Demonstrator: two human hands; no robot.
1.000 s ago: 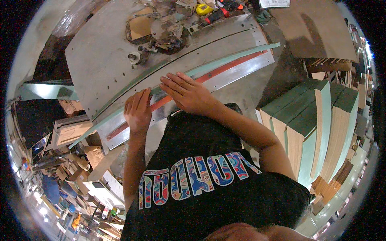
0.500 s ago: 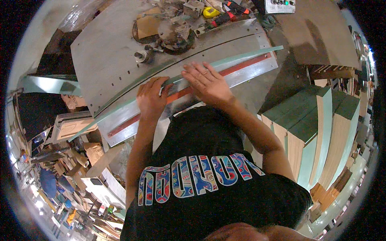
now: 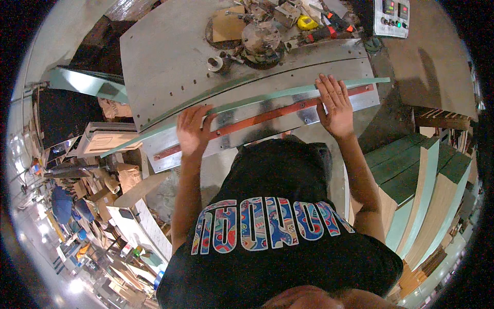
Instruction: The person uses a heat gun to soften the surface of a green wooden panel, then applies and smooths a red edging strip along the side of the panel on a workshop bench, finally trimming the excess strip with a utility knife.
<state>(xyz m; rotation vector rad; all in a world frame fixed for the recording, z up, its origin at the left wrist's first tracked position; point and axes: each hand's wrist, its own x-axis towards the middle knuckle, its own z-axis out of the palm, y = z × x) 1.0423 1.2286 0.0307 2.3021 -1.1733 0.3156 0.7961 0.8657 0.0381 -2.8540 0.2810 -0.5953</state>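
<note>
A long, narrow pale green strip [image 3: 272, 97] lies lengthwise across the metal worktable [image 3: 167, 62], both ends reaching past the table's sides. My left hand [image 3: 193, 131] is on the left part of this strip, fingers bent over it and thumb on the near side. Further right, my right hand [image 3: 337, 105] rests with fingers stretched out across the strip and its thumb apart. Between strip and body runs a red-brown bar [image 3: 252, 121], fixed along the shiny near edge of the table. My palms hide short parts of the strip and bar.
Behind the strip stands a dusty round machine head [image 3: 261, 38], with a yellow tape measure [image 3: 307, 22] and tools near it. A control box [image 3: 391, 19] sits at the far right. Stacked green-faced panels [image 3: 396, 167] stand at right, framed panels [image 3: 105, 141] at left.
My hands have moved apart: the right slid rightward along the strip, the left somewhat leftward against the table. The whole view has shifted, so the table appears further right.
</note>
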